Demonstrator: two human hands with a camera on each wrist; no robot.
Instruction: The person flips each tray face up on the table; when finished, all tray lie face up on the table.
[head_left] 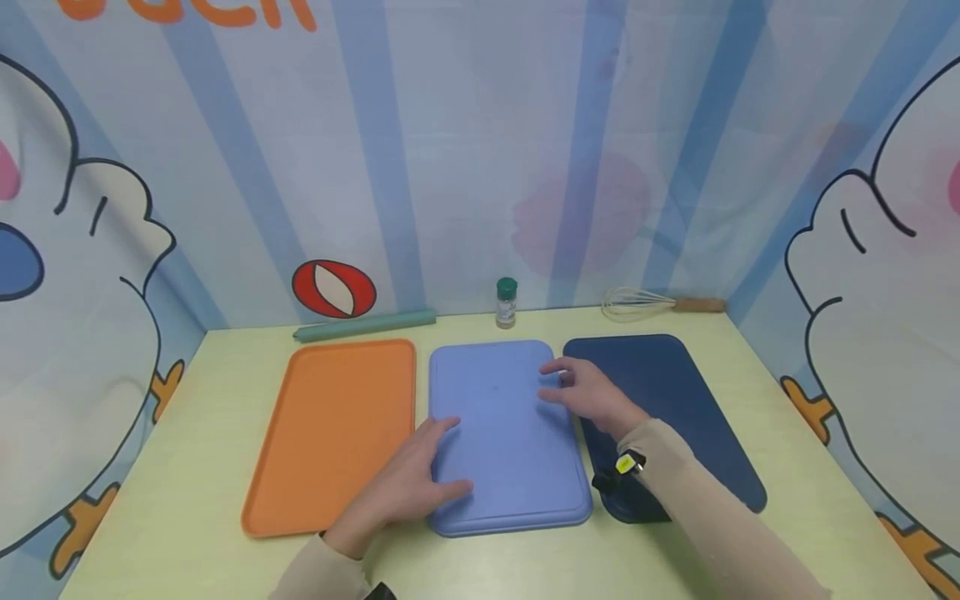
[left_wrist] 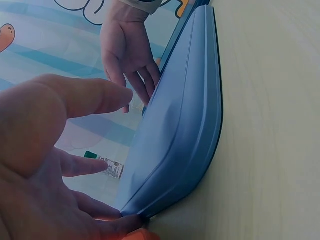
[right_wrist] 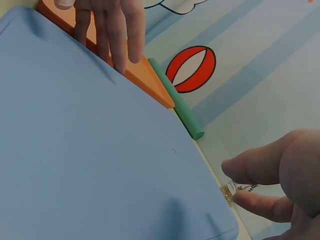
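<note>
A light blue rectangular tray [head_left: 510, 442] lies in the middle of the table, between an orange tray [head_left: 348, 433] and a dark blue tray [head_left: 667, 400]. My left hand [head_left: 408, 483] is at the light blue tray's left side, its thumb stretched over the near part and its fingers along the left edge. In the left wrist view, some of those fingertips reach the tray's edge; firm contact cannot be told. Over the far right edge of the same tray hovers my right hand [head_left: 588, 392], thumb and fingers spread apart. Nothing is held in either hand.
Along the back of the table are a green rolling pin [head_left: 365, 326], a small jar with a green lid [head_left: 506, 303] and a whisk with a wooden handle [head_left: 663, 303]. A printed curtain [head_left: 480, 167] rises directly behind them.
</note>
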